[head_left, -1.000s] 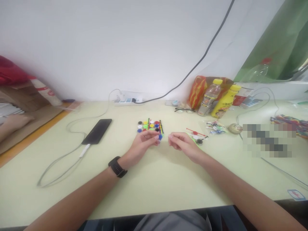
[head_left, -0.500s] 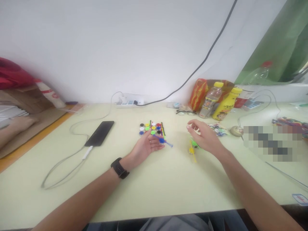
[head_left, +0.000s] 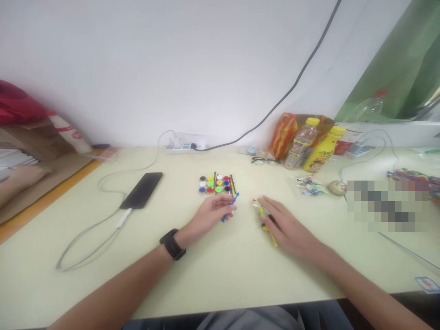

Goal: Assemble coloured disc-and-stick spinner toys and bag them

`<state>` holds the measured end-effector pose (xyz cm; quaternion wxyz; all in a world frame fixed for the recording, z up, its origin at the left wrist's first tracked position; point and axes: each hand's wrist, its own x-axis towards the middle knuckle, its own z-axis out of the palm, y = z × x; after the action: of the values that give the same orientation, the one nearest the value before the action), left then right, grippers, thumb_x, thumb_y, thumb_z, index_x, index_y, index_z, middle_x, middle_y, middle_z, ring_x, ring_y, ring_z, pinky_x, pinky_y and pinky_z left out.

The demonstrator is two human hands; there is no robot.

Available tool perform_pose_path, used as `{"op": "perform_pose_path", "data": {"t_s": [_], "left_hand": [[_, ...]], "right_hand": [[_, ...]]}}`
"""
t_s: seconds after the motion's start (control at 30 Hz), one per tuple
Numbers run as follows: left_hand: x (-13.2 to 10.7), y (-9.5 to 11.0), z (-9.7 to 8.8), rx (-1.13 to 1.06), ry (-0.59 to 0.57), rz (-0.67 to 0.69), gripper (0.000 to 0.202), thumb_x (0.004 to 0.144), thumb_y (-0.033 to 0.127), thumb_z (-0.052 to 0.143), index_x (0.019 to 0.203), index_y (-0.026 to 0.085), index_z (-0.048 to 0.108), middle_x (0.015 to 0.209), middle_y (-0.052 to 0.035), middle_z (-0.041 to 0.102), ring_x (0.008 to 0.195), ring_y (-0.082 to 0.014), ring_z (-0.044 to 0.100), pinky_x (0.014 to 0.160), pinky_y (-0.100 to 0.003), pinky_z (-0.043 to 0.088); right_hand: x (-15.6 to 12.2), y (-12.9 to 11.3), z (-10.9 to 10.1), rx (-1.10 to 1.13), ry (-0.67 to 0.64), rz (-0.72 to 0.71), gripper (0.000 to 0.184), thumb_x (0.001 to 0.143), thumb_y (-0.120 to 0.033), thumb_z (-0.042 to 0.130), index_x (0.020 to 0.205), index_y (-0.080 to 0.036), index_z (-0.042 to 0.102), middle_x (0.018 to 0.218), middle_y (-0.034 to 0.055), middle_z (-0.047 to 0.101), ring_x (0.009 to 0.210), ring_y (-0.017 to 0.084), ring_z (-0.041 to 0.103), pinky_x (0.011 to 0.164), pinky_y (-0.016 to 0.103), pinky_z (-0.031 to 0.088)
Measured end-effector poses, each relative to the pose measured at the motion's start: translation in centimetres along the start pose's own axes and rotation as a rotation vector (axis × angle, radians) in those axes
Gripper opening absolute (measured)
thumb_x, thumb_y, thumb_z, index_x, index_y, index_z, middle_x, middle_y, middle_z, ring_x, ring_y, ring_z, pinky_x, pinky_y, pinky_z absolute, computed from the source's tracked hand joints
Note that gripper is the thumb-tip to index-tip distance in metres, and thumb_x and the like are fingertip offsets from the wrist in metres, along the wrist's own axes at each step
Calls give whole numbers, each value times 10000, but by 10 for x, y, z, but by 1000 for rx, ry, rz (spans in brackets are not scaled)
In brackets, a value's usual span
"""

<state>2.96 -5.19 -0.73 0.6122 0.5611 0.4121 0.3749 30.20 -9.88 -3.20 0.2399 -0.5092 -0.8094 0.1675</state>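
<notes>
The left hand (head_left: 213, 212) is pinching a slim blue plastic stick (head_left: 235, 198); at its three o'clock, the right hand (head_left: 285, 224) is partly covering multicoloured plastic pieces (head_left: 273, 238), grip unclear.

A black smartphone (head_left: 141, 190) lies on the table (head_left: 192, 288), a pale cable (head_left: 124, 218) plugged into its near end. Toward the wall sit a white power strip (head_left: 181, 146), black-framed eyeglasses (head_left: 264, 161), and a clear bottle (head_left: 301, 143) beside a yellow bottle (head_left: 323, 150), before a red-and-yellow bag (head_left: 283, 133).

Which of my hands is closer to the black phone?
Left. Your left hand is to the right of the black phone, across a gap; your right hand is farther off on that same side.
</notes>
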Motion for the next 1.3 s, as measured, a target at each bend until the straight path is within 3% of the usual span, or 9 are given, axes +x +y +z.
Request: {"op": "perform_pose_path", "data": {"t_s": [0.17, 0.27, 0.47, 0.67, 0.77, 0.87, 1.0, 1.17, 1.3], "left_hand": [[-1, -9, 0, 221, 15, 216, 282, 932, 400, 714, 1137, 206, 712, 1136, -92, 735, 1089, -248, 682, 940, -347, 527], [-3, -10, -1, 355, 0, 285, 280, 1006, 408, 604, 1189, 229, 718, 1198, -84, 735, 1140, -268, 671, 993, -374, 510], [-13, -1, 3, 607, -82, 289, 434, 977, 501, 634, 1334, 258, 686, 1322, -109, 665, 1236, -294, 611, 1108, -434, 455], [-24, 7, 9, 749, -242, 392, 779, 752, 605, 846, 1424, 298, 602, 1294, -86, 655, 1204, -293, 593, 1079, -448, 487], [-24, 8, 11, 781, -247, 421, 812, 706, 623, 871, 1400, 290, 614, 1268, -85, 673, 1177, -299, 606, 1054, -450, 499], [-24, 8, 12, 816, -250, 440, 677, 789, 568, 828, 1369, 280, 630, 1218, -81, 703, 1121, -288, 636, 1004, -435, 516], [-24, 12, 8, 860, -296, 494, 482, 909, 428, 723, 1356, 271, 634, 1166, -69, 735, 1043, -260, 675, 950, -400, 522], [-25, 19, 4, 932, -311, 536, 442, 893, 308, 679, 1330, 254, 642, 1152, -80, 726, 1044, -267, 672, 958, -410, 512], [-26, 21, 6, 957, -318, 544, 528, 850, 385, 739, 1349, 261, 619, 1150, -79, 715, 1060, -280, 658, 967, -422, 502]], "right_hand": [[2, -30, 11, 169, -66, -111, 534, 1093, -400, 369, 1614, -281, 340, 1630, 95, 426, 1524, 263, 366, 1275, 513, 320], [2, -37, 7, 204, -102, -161, 554, 1087, -408, 400, 1618, -265, 329, 1628, 106, 425, 1525, 255, 363, 1271, 489, 332], [-9, -27, -7, 111, -130, -141, 1085, 820, -578, 788, 1671, -263, 192, 1673, 147, 327, 1528, 366, 333, 1239, 559, 357], [-11, -21, -3, 231, -117, -116, 737, 931, -295, 672, 1591, -294, 344, 1504, 118, 529, 1394, 282, 513, 1167, 482, 465], [-6, -23, 3, 296, -96, -75, 622, 932, -231, 642, 1514, -290, 431, 1428, 112, 576, 1298, 267, 587, 1085, 454, 538], [-3, -25, 9, 324, -68, -76, 595, 915, -164, 624, 1475, -282, 463, 1389, 110, 593, 1264, 265, 604, 1063, 453, 552], [-4, -28, 10, 342, -58, -136, 574, 946, -210, 627, 1488, -272, 446, 1408, 130, 567, 1283, 273, 582, 1064, 455, 549], [-3, -31, 2, 340, -86, -250, 639, 944, -296, 689, 1518, -267, 410, 1443, 135, 539, 1345, 281, 510, 1120, 458, 500], [1, -32, -2, 341, -106, -259, 558, 958, -290, 673, 1475, -285, 466, 1399, 109, 573, 1318, 263, 511, 1106, 432, 503]]}}
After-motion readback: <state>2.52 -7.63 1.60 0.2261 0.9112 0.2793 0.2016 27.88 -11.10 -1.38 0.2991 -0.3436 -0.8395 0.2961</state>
